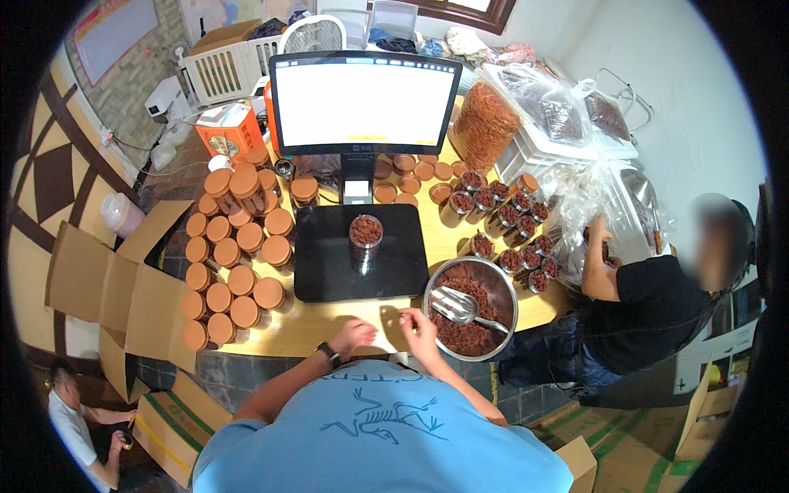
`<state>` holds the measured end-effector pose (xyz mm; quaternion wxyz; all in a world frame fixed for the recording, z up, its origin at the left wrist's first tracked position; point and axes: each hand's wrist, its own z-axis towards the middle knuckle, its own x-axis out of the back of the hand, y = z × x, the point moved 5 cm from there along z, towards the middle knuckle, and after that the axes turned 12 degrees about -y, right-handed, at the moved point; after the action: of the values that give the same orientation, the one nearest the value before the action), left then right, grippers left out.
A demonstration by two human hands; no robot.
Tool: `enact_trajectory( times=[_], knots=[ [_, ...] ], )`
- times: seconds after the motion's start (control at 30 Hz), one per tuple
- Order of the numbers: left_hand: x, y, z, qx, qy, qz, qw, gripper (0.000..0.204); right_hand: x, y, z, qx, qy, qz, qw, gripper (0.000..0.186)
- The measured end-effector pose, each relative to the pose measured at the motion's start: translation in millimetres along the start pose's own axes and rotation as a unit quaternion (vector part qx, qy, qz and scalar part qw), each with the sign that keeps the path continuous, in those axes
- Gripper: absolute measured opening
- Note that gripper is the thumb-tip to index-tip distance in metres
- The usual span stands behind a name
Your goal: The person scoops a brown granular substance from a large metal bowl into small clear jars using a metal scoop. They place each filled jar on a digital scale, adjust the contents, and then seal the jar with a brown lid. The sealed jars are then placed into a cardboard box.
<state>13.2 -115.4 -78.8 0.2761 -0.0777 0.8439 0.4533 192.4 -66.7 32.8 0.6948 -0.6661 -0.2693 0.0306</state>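
Note:
My left hand [355, 334] and my right hand [417, 327] hover at the front edge of the wooden table [370, 320], apart, fingers loosely bent, both seemingly empty. Beside my right hand is a steel bowl [469, 347] of dark reddish-brown pieces, with a metal scoop [460, 305] lying in it. Just beyond my hands, a filled, uncapped jar [366, 238] stands on the black scale [325, 267], below a lit screen [364, 100]. Capped jars [244, 310] crowd the left, several open filled jars [511, 261] stand right, and loose orange lids [385, 192] lie behind the scale.
A co-worker [641, 296] at the right reaches among clear plastic bags [575, 197]. Another person [78, 431] is at lower left beside a cardboard box [173, 423]. An open carton [156, 304] adjoins the table's left. Bulk bags [485, 115] and an orange box [223, 127] sit at the back.

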Motion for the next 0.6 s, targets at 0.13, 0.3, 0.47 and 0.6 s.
enact_trajectory(
  times=[0.13,0.3,0.47,0.6],
  knots=[
    [-74.0,40.8,36.3,-0.014,-0.093,0.087,0.992,0.023,49.4,22.1,-8.2,-0.014,0.09,-0.036,0.995,0.018],
    [-93.1,37.9,40.2,0.01,-0.119,0.089,0.989,0.019,72.7,17.1,-7.9,-0.01,0.142,-0.062,0.988,0.016],
    [-30.3,7.7,25.2,0.036,-0.056,0.004,0.998,0.02,48.7,-9.1,78.4,0.039,0.069,0.023,0.997,0.012],
    [7.0,47.8,17.8,-0.124,0.032,-0.065,0.99,0.022,29.1,-30.7,130.0,0.022,0.014,0.153,0.988,0.014]
  ],
)
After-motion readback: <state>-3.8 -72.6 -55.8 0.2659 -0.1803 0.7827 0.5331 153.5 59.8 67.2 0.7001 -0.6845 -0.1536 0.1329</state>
